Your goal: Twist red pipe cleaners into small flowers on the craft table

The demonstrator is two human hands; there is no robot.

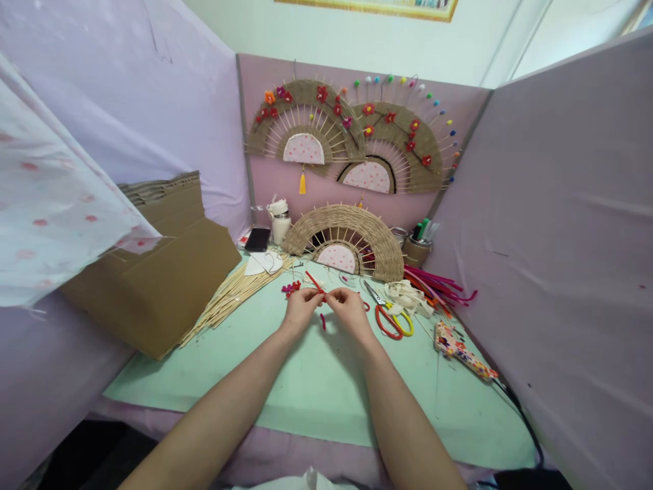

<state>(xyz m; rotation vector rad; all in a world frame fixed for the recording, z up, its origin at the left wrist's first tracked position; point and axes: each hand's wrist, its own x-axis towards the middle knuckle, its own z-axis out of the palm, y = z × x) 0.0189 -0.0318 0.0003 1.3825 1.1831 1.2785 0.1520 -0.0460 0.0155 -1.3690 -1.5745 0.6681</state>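
Pale green surface (pixel 306 388) | left: thin sticks (pixel 227 299) | right: red-handled scissors (pixel 390 322), patterned glue gun (pixel 464 352) | far: woven fan (pixel 377 235)

Your left hand (pixel 305 305) and right hand (pixel 347 307) meet over the pale green tabletop (pixel 300 381), pinching a red pipe cleaner (pixel 315 281) between their fingertips. Just right of your right hand lie red-handled scissors (pixel 388 322), near a floral-patterned glue gun (pixel 462 350). Beyond your hands stands a twine-woven fan (pixel 347 231); to your left, thin wooden sticks (pixel 229 297) lie beside a piece of brown cardboard (pixel 163 279). Two flower-trimmed fans hang on the pink back panel (pixel 278 182).
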